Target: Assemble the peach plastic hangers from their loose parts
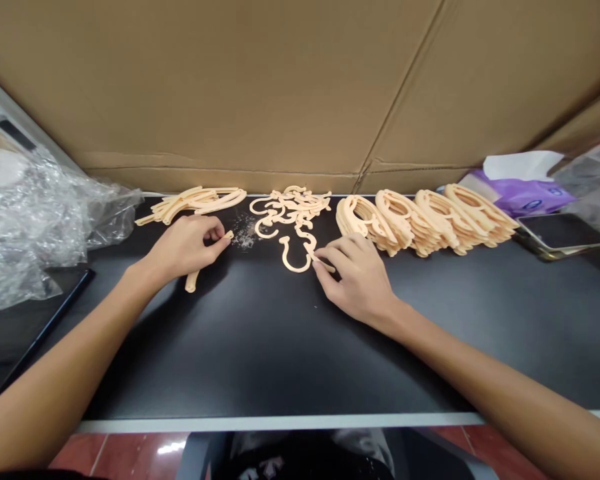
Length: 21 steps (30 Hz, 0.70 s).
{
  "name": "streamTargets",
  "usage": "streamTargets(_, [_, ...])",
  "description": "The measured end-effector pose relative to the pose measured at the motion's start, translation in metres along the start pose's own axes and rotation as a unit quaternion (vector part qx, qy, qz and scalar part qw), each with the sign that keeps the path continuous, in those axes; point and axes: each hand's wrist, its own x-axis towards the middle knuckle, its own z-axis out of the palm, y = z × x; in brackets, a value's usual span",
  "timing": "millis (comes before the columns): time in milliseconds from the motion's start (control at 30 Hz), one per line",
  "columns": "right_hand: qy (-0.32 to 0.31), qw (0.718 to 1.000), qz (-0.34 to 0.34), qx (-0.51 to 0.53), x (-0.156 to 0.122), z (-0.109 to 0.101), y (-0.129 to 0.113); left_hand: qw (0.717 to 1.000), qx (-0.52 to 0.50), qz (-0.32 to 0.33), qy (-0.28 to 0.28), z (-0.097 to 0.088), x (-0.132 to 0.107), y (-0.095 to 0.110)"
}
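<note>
My left hand point(185, 248) is closed around a curved peach plastic strip point(192, 282), whose two ends stick out at the thumb and below the palm. My right hand point(356, 275) pinches a small tan stick-like tool point(325, 265) beside a hook-shaped peach piece point(294, 255) lying on the black table point(260, 340). Behind the hands lie a bundle of curved strips point(195, 202), a loose heap of hook pieces point(291, 205) and rows of stacked ring-shaped pieces point(425, 217). A patch of pale shavings point(244, 235) lies between my hands.
A large cardboard sheet point(300, 87) stands along the back edge. Crumpled clear plastic point(35, 220) lies at the left. At the right are a purple tissue pack point(520, 190) and a dark phone point(563, 233).
</note>
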Motion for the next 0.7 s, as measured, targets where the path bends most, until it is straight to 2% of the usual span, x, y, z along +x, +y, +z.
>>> streamTargets(167, [-0.084,0.993,-0.075,0.043,0.002,-0.005,-0.005,0.998,-0.061,0.02,-0.012,0.0,-0.001,0.003])
streamTargets(300, [-0.124,0.985,-0.084,0.087,0.003,-0.006,-0.005,0.994,-0.105,0.022,-0.021,-0.002,-0.003,0.009])
streamTargets(433, [-0.125,0.981,-0.098,0.112,0.003,-0.005,-0.004,0.985,-0.16,0.028,-0.055,-0.004,-0.006,0.021])
streamTargets(567, [-0.114,0.981,-0.102,0.123,0.004,-0.006,-0.006,0.975,-0.193,0.061,-0.097,-0.004,-0.01,0.037])
streamTargets(700, [-0.076,0.985,-0.084,0.133,0.004,-0.01,-0.008,0.971,-0.196,0.083,-0.111,-0.003,-0.014,0.048])
